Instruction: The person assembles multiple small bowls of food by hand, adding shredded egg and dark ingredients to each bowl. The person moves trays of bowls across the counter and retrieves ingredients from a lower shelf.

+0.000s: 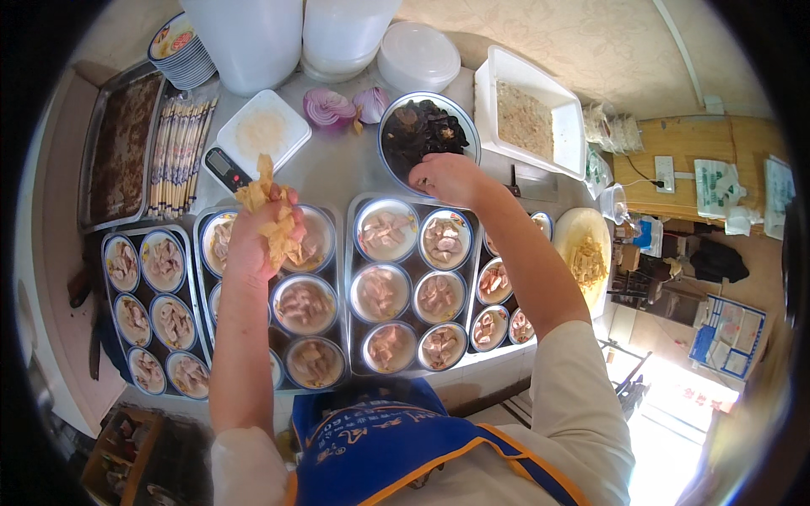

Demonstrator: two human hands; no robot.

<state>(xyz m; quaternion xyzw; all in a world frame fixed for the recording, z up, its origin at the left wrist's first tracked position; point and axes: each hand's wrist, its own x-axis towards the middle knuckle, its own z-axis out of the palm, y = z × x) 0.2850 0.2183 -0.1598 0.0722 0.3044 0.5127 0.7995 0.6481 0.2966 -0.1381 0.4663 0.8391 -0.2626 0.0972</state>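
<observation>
Black fungus (pixel 419 128) fills a bowl (pixel 470 121) on the counter (pixel 350 173), and the right hand (pixel 447 177) reaches over its near edge, fingers curled; whether they pinch a piece, I cannot tell. The left hand (pixel 268 236), left of the bowl and nearer the body, is closed around crumpled yellow sheets (pixel 260 192), ends poking out of the grip. Those loose ends could drop if the grip slackens, into a dish or onto the scale (pixel 289 135) left of the bowl. Pressing the bowl's near rim might tip it; a careless swing of the right arm (pixel 536 270) could knock the meat dishes (pixel 380 291) in front of it, or catch the cleaver (pixel 536 182) to its right. Metal-grey counter shows around the bowl, with onion (pixel 327 108) to its left and a white tub (pixel 567 126) to its right. Farther right of the bowl come a round board (pixel 582 223), a socket (pixel 665 173) and bright light; patterned wall (pixel 582 46) rises behind it.
</observation>
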